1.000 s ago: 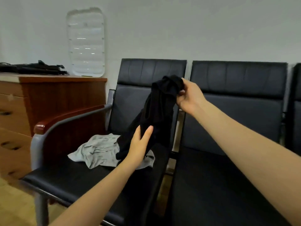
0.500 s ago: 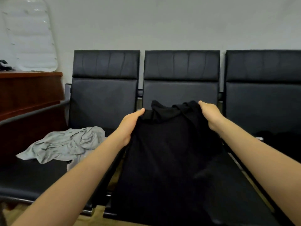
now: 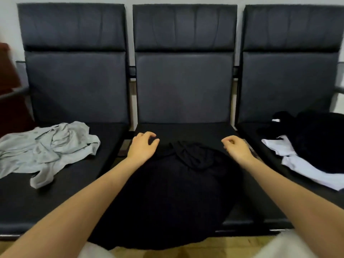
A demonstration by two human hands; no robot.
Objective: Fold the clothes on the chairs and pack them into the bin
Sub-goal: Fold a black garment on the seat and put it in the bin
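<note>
A black garment (image 3: 167, 192) lies spread on the middle chair seat (image 3: 186, 130), its lower part hanging over the front edge and its collar bunched at the top. My left hand (image 3: 143, 147) hovers at the garment's upper left corner with its fingers loosely curled. At the upper right corner my right hand (image 3: 235, 148) is curled the same way. No fabric shows between the fingers of either hand. A crumpled grey shirt (image 3: 48, 148) lies on the left chair seat (image 3: 55, 202). The bin is not in view.
On the right chair seat (image 3: 264, 164) lies a pile of black clothing (image 3: 316, 138) over a white garment (image 3: 297, 162). Three black chair backs stand against the wall. A wooden cabinet edge (image 3: 5, 71) shows at far left. Wooden floor shows below the seats.
The black garment was lifted off the left chair, spread between both hands and laid flat on the middle seat. My view has turned right and down.
</note>
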